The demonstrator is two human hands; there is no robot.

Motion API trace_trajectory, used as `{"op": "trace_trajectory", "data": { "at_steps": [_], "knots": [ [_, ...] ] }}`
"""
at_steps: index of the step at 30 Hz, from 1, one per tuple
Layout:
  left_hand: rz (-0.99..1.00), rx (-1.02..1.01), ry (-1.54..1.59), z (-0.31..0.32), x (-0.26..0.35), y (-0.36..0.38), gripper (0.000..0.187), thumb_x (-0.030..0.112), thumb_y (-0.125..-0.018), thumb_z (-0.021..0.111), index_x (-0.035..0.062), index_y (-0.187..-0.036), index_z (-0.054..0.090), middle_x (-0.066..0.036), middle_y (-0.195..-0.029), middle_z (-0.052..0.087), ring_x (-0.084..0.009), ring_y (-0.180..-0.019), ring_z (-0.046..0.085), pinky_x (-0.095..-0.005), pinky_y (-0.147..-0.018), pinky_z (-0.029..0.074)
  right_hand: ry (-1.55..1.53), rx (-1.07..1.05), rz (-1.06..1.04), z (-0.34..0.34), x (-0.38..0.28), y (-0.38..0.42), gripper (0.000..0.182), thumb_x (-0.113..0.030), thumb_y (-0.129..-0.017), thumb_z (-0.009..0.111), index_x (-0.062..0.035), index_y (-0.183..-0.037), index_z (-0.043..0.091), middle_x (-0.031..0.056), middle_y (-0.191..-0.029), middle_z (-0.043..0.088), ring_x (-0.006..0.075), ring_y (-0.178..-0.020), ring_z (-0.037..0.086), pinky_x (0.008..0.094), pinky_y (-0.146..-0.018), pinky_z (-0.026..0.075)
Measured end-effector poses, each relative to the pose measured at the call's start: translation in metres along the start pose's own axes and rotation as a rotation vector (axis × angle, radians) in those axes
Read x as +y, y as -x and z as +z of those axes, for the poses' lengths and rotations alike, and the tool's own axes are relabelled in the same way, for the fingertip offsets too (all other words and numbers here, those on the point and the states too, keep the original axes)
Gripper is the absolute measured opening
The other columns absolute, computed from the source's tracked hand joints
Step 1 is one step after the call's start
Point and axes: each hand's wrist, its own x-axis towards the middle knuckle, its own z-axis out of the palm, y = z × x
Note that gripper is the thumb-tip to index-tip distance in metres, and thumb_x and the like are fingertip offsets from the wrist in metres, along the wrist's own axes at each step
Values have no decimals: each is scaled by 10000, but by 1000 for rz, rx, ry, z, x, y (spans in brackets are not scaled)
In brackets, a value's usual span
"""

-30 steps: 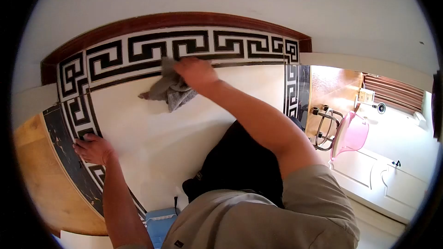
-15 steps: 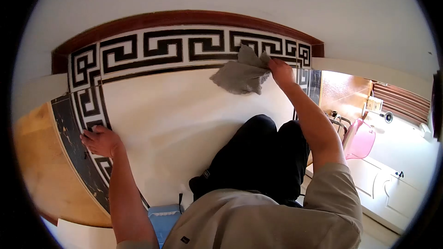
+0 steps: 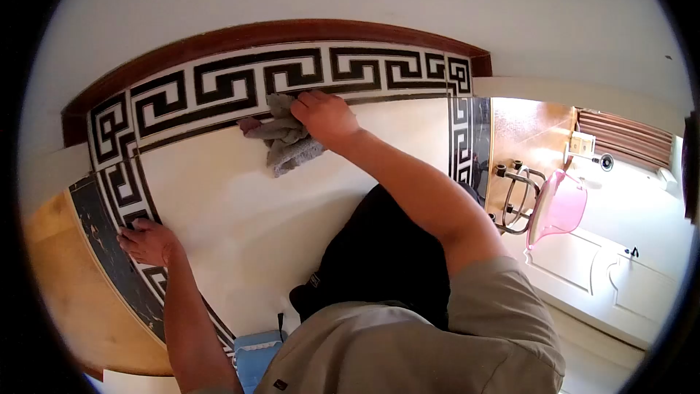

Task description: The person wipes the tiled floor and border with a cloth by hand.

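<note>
A crumpled grey cloth is gripped in my right hand. It lies on the white floor tile, with its upper part over the inner edge of the black-and-white key-pattern border. At the left, my left hand rests with its fingers stretched out on the side strip of that border, next to a dark marbled strip. The parts of the cloth under my right palm are hidden.
A reddish-brown baseboard runs along the wall behind the border. To the right are a pink basin, a metal-legged stool and a white panelled door. Beside my body sits a light-blue object.
My right hand has swept the cloth leftward along the border, and the cloth is more bunched. My left hand stays on the side strip. The whole view has shifted a little.
</note>
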Motion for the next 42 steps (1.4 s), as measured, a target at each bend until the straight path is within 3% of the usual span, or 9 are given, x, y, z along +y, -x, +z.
{"op": "trace_trajectory", "data": {
  "at_steps": [7,9,14,18,21,28,31,36,42],
  "knots": [
    [38,55,15,2,-2,1,589,415,-1010,344,19,-1443,397,-195,-1465,410,-336,-1373,367,-471,-1127,300,162,-296,229,-10,99,76,227,-71,-817,578,-118,-1026,651,102,-996,652,286,-971,646,406,-771,568],
    [23,28,18,3,-3,-1,583,430,-1002,340,53,-1440,417,-164,-1489,384,-317,-1382,356,-458,-1127,290,192,-89,160,-11,140,109,129,-93,-834,557,-135,-914,649,88,-912,657,282,-876,657,399,-725,559],
    [-20,-8,31,-9,4,-2,574,426,-996,339,66,-1433,435,-158,-1491,384,-325,-1383,349,-469,-1128,285,328,-137,229,-30,213,162,214,-69,-815,555,-123,-993,661,102,-890,663,303,-811,666,428,-643,557],
    [19,21,27,-2,-1,1,567,420,-998,343,74,-1438,431,-162,-1510,358,-325,-1396,333,-466,-1136,277,294,-110,157,-24,206,149,206,-84,-787,574,-115,-976,649,96,-926,662,286,-830,665,409,-650,556],
    [-10,-18,24,-2,-1,0,574,425,-1005,330,77,-1456,400,-162,-1521,340,-322,-1406,318,-468,-1137,275,209,-297,202,-14,163,118,258,-61,-792,556,-81,-1033,646,125,-1048,662,307,-970,647,409,-832,554],
    [21,-14,-15,9,-9,-2,595,451,-1016,294,64,-1455,402,-152,-1523,339,-292,-1410,319,-458,-1137,279,64,-230,172,-27,83,66,222,-65,-789,583,-95,-997,654,105,-1031,664,290,-961,645,394,-826,556],
    [5,-15,-30,12,-10,-4,609,467,-1008,292,69,-1456,404,-148,-1514,358,-289,-1404,331,-444,-1141,277,48,-97,165,-6,131,103,229,-68,-802,584,-106,-1015,661,106,-1034,667,291,-948,651,384,-818,559],
    [18,-18,-53,5,-7,-4,597,455,-1007,291,77,-1454,408,-147,-1506,371,-294,-1398,340,-438,-1139,285,306,-437,459,-28,210,156,254,-99,-857,554,-110,-1092,652,132,-1116,659,294,-1019,652,391,-806,568],
    [-3,6,-20,5,-6,-3,579,436,-1004,311,80,-1448,417,-151,-1509,368,-305,-1394,344,-443,-1134,291,320,-361,269,-28,197,148,213,-72,-818,556,-75,-1016,634,132,-1075,660,302,-991,647,401,-796,558]
  ]
}}
